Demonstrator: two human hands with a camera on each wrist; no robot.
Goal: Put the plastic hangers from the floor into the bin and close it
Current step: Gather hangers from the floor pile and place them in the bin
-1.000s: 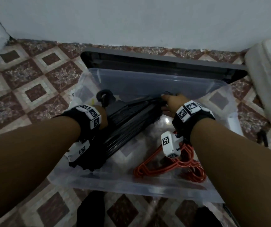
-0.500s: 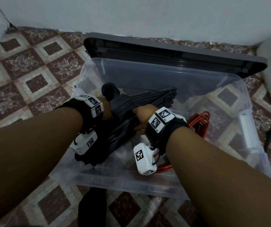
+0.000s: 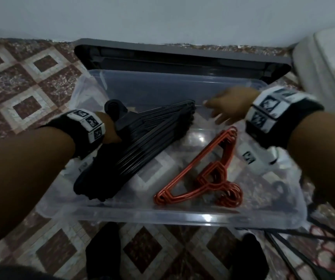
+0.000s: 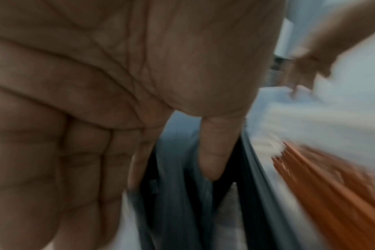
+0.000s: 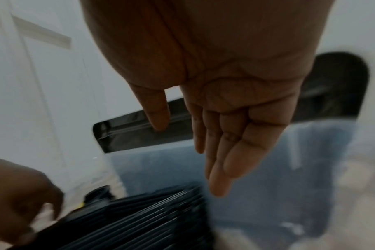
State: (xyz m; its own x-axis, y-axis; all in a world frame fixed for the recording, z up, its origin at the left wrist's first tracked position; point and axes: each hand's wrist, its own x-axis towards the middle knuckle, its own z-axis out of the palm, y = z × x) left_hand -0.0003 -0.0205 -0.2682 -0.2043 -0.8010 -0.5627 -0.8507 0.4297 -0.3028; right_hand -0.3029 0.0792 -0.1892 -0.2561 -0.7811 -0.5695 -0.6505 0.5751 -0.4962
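Observation:
A clear plastic bin point(image 3: 162, 216) stands on the tiled floor, its dark grey lid point(image 3: 182, 59) propped behind it against the wall. A stack of black hangers point(image 3: 146, 142) lies slanted in the bin's left half. My left hand point(image 3: 112, 132) grips it near the hooks, the stack point(image 4: 178, 194) caught between thumb and fingers. A bunch of orange hangers point(image 3: 209, 172) lies in the right half. My right hand point(image 3: 227, 110) hovers over the bin's far right, fingers straight point(image 5: 225, 143), holding nothing.
More black and red hangers point(image 3: 324, 259) lie on the floor by the bin's near right corner. A white padded object point(image 3: 328, 77) stands at the right. The wall runs close behind the lid. My dark-socked feet point(image 3: 104, 253) are just in front of the bin.
My right hand has let go of the black stack and moved right and away, now open. The left hand still holds the stack, which lies lower in the bin.

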